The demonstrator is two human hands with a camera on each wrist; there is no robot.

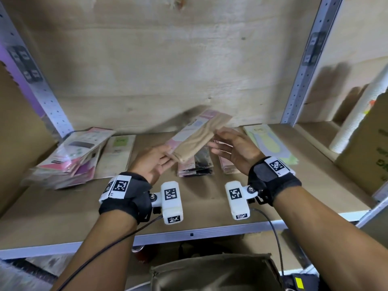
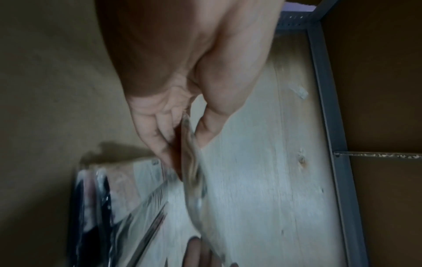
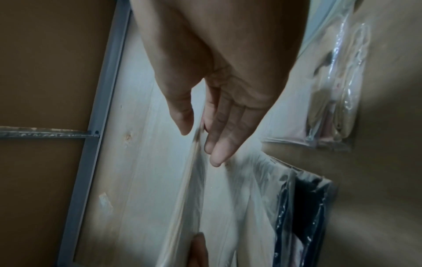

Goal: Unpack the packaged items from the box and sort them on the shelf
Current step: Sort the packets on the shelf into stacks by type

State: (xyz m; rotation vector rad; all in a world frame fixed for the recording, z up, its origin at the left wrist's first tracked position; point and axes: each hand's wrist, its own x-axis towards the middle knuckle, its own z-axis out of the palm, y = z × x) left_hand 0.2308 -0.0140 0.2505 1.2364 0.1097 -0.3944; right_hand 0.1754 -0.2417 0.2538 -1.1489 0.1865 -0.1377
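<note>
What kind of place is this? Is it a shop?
Probably a stockroom or storage area: a metal-framed shelf with plywood backing, piles of sealed packets lying on it, and a cardboard box alongside. Both hands hold a beige packet.

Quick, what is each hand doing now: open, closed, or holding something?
Left hand: pinches the lower end of the beige packet.
Right hand: fingers fairly straight, thumb and fingers on the packet's upper edge.

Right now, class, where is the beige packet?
In the head view, the beige packet is held mid-air between the left hand and right hand, above the black packet on the shelf.
</note>
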